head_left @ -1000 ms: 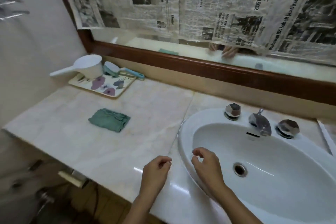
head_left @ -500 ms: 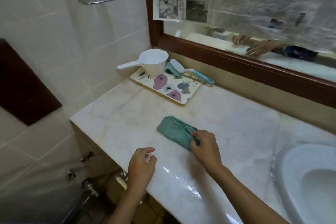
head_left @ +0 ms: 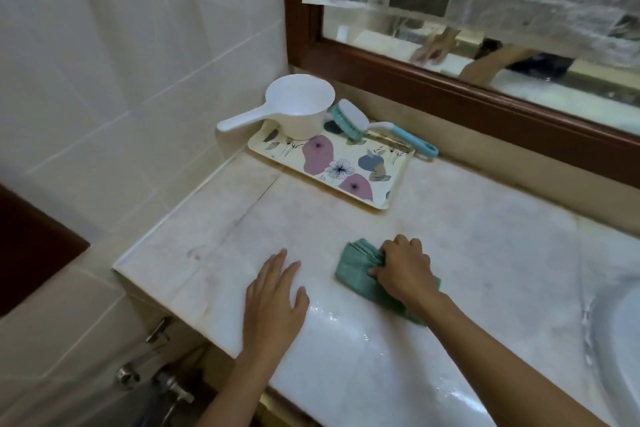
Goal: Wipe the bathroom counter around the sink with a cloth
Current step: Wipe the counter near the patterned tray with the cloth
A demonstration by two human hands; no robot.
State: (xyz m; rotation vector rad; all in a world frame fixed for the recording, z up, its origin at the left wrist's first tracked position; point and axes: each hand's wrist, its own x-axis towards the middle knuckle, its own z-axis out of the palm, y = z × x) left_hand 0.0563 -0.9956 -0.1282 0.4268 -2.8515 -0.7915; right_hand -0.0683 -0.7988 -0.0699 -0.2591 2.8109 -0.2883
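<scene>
A folded teal cloth (head_left: 356,267) lies on the pale marble counter (head_left: 467,253), left of the white sink (head_left: 620,333), whose rim shows at the right edge. My right hand (head_left: 403,267) presses on the cloth with its fingers curled into the folds, covering the cloth's right half. My left hand (head_left: 275,302) rests flat on the counter near the front edge, fingers spread, holding nothing. A wet sheen covers the counter in front of both hands.
At the back left stands a flowered tray (head_left: 332,166) holding a white dipper (head_left: 294,111) and a teal scrub brush (head_left: 353,121). A wood-framed mirror (head_left: 450,90) covered with newspaper runs along the back. Tiled wall on the left; pipes and a valve (head_left: 166,385) below the counter.
My right hand has closed down on the cloth it was just touching. My left hand has opened and settled flat on the counter. The view shifted slightly left and closer.
</scene>
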